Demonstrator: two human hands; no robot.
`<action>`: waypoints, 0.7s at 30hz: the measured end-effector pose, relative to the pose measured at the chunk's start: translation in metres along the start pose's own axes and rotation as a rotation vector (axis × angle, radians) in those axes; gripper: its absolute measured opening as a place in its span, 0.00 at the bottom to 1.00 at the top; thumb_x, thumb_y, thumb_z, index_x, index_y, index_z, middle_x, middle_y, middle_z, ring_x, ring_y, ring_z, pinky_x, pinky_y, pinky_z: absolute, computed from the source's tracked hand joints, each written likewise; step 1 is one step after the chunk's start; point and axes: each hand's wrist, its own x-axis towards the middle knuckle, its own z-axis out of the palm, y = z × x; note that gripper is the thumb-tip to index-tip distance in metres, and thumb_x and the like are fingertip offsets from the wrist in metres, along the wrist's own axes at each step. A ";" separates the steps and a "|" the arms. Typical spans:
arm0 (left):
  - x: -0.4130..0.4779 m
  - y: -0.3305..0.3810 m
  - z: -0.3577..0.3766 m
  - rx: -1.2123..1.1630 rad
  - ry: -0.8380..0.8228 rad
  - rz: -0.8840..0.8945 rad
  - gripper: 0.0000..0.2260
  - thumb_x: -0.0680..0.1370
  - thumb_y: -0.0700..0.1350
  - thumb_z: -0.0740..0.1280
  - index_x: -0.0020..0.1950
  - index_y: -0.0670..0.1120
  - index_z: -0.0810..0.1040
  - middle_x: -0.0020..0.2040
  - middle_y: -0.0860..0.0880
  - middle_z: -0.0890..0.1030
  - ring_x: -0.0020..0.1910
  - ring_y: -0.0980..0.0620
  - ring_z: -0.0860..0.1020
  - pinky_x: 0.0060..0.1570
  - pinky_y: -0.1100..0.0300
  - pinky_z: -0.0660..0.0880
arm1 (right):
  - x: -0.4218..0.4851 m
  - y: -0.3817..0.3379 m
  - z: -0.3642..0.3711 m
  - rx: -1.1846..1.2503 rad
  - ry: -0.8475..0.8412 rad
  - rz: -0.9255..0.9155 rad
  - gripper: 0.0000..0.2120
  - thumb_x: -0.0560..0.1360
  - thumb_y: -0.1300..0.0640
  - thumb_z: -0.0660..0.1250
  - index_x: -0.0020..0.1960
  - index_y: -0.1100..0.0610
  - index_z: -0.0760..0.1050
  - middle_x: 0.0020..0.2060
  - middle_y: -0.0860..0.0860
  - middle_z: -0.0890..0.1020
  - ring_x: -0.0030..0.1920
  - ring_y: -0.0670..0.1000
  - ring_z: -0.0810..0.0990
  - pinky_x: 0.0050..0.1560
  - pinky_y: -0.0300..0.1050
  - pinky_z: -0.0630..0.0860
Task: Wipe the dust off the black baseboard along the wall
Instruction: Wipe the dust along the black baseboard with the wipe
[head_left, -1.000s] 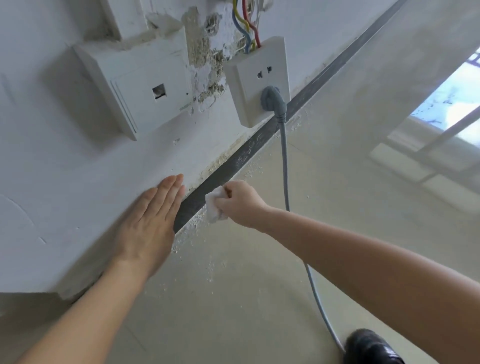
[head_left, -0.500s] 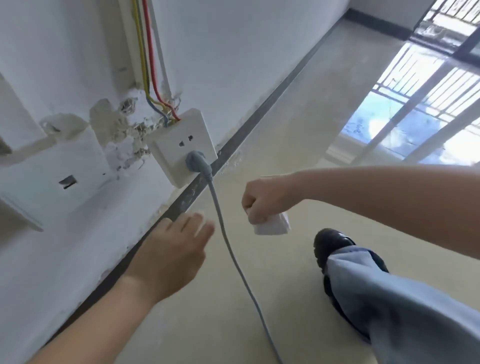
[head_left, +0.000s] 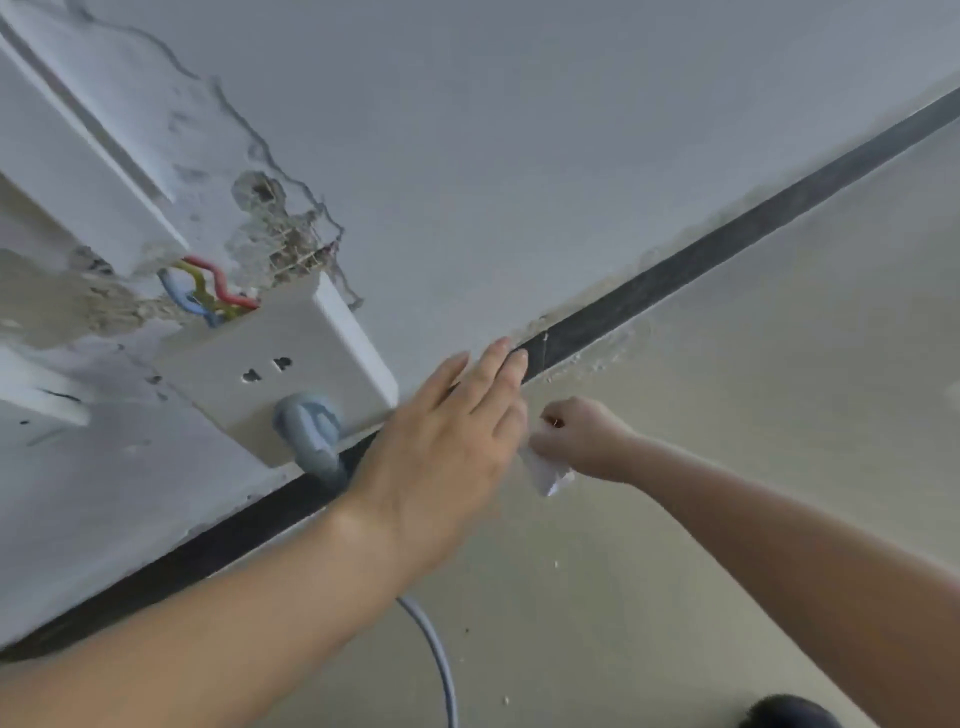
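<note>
since the wipe (head_left: 545, 470) is a small, white, crumpled scrap, likely paper or thin cloth, it should be light and soft and should fold to whatever it is pressed on. it seems best held just as it is: wadded in the right hand (head_left: 582, 441), which is clenched round it, one corner poking out below. it sits near the baseboard (head_left: 727, 249) and looks apart from it.

the baseboard is a narrow, flat, matte black strip at the foot of the wall (head_left: 519, 156), running from lower left to upper right where the wall meets the floor (head_left: 753, 467). it is stiff and fixed, so it will take firm rubbing. pale dust and plaster crumbs (head_left: 597, 358) line its edges and would probably smear or drop to the floor.

the left hand (head_left: 447, 441) reaches flat across the strip, its fingers (head_left: 498, 364) straight and together, holding nothing; whether they touch the wall cannot be told.

a white socket (head_left: 280, 364) stands proud of cracked, rough plaster, with bare coloured wires (head_left: 208, 291) above it. a grey plug (head_left: 306, 421) feeds a cable (head_left: 436, 660) that crosses the baseboard, a spot to wipe round with care.
</note>
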 end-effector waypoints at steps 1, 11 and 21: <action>0.005 -0.004 -0.003 0.064 -0.054 -0.038 0.25 0.72 0.40 0.49 0.62 0.38 0.77 0.68 0.38 0.71 0.70 0.40 0.68 0.67 0.48 0.58 | 0.011 -0.002 0.008 0.151 -0.015 0.006 0.09 0.70 0.57 0.62 0.34 0.57 0.65 0.32 0.53 0.69 0.34 0.53 0.68 0.34 0.43 0.65; 0.015 -0.032 -0.035 0.665 -0.409 -0.160 0.26 0.79 0.40 0.39 0.77 0.38 0.42 0.76 0.37 0.39 0.76 0.41 0.43 0.73 0.46 0.42 | 0.050 -0.044 0.098 0.792 -0.537 0.149 0.02 0.71 0.63 0.63 0.40 0.62 0.72 0.30 0.53 0.73 0.30 0.51 0.74 0.31 0.42 0.77; 0.036 -0.041 -0.026 0.813 -0.468 -0.142 0.31 0.78 0.47 0.44 0.75 0.36 0.35 0.75 0.38 0.34 0.76 0.42 0.39 0.74 0.48 0.42 | 0.057 -0.052 0.134 1.164 -0.565 0.327 0.08 0.75 0.64 0.64 0.52 0.66 0.75 0.44 0.60 0.79 0.38 0.53 0.78 0.48 0.50 0.81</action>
